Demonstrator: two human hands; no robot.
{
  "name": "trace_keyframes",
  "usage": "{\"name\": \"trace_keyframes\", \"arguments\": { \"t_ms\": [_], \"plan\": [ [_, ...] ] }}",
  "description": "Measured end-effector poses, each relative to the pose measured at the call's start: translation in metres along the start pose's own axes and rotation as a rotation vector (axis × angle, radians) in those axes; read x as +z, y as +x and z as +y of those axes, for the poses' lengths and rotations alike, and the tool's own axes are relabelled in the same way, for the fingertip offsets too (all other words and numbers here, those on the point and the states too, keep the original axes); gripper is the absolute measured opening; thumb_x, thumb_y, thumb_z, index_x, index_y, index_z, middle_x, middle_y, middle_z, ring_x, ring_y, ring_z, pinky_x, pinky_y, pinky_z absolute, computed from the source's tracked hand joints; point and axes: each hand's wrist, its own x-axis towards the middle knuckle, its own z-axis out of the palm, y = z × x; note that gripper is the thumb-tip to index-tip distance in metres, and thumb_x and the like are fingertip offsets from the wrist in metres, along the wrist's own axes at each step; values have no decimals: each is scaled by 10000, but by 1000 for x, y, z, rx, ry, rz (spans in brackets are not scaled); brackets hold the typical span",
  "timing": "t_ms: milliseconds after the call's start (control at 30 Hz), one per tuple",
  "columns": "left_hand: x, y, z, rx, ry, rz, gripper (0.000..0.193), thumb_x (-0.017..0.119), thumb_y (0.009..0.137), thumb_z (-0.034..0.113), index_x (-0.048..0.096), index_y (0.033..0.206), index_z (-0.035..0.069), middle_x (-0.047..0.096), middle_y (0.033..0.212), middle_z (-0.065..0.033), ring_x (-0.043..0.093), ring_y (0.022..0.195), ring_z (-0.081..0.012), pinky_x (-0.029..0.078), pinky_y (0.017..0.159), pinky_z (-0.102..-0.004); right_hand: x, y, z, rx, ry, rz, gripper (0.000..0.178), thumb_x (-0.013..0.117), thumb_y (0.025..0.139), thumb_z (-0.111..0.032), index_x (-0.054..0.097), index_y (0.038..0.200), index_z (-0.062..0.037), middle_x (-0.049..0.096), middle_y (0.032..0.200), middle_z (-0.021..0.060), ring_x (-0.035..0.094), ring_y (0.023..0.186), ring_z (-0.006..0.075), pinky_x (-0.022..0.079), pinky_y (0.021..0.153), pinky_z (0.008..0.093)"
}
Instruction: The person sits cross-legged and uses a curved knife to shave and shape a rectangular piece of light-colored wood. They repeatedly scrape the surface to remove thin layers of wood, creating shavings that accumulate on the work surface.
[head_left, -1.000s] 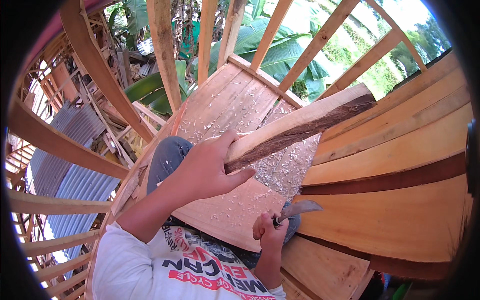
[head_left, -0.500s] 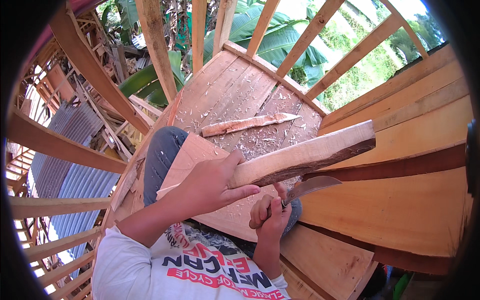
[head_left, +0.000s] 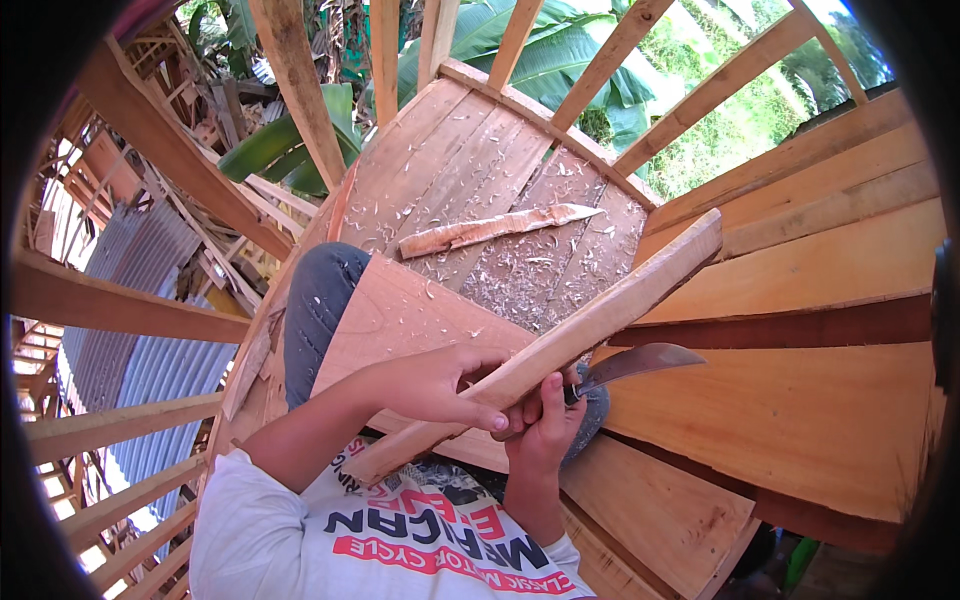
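Note:
A long, pale strip of wood (head_left: 620, 300) slants from my shirt up to the far right. My left hand (head_left: 440, 385) wraps round its lower half, thumb across the near side. Just right of that, my right hand (head_left: 545, 420) grips the dark handle of a knife with a curved blade (head_left: 645, 366). The blade points right, below the wood and apart from it. Some right-hand fingers lie close under the strip; whether they touch it I cannot tell. Across my lap rests a flat wooden board (head_left: 400, 310) with a few shavings on it.
Beyond the board, a rough carved piece of wood (head_left: 500, 230) lies on the plank floor (head_left: 420, 150) among many curled shavings. Slatted rails (head_left: 300, 90) rise at the far side and left. Wide planks (head_left: 770, 400) stand along the right. Corrugated metal sheets (head_left: 150, 350) lie outside, left.
The wood strip has turned to a steeper slant, and its lower end now reaches my shirt. My left hand has shifted down along with it. The knife has moved slightly right.

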Motion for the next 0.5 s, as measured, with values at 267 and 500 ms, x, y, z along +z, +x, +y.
{"name": "trace_keyframes", "arguments": {
  "t_ms": [267,500],
  "plan": [
    [-8,-11,-11,-451,-337,-186,258,584,937,270,516,1011,33,496,740,0,504,617,-87,431,542,-243,-12,5,5,-51,-213,-55,249,571,957,-272,506,944,-32,367,497,-35,358,367,66,280,342,235],
    [-5,-12,0,-433,-211,-79,317,548,941,344,516,858,40,434,650,9,436,559,-86,388,494,-258,-22,13,6,-95,-331,-98,283,605,942,-238,565,869,32,445,518,-20,390,407,46,273,384,214]
  ]
}}
